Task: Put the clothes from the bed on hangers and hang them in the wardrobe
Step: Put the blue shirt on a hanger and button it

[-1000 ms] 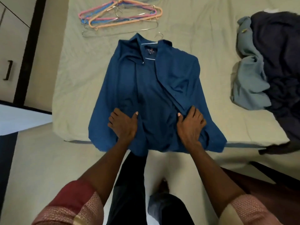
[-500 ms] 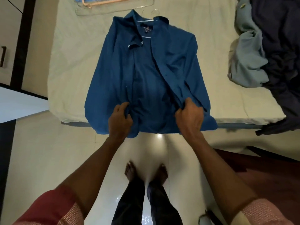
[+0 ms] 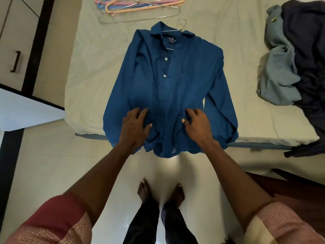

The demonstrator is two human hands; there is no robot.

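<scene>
The blue shirt (image 3: 168, 88) lies front-up on the bed (image 3: 246, 50), hem over the edge, a wire hanger (image 3: 182, 23) in its collar. Left hand (image 3: 134, 127) and right hand (image 3: 197, 125) rest spread on it, gripping nothing. Spare hangers (image 3: 139, 6) lie beyond; a clothes pile (image 3: 295, 59) sits right.

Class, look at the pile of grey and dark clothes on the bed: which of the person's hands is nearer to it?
Right. The right hand rests on the blue shirt on the clothes pile's side; the left hand lies farther away.

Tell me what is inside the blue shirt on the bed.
A wire hanger sits inside the blue shirt: its hook pokes out above the collar and a thin stretch of wire shows in the neck opening. The shoulder arms are covered by the fabric.
</scene>
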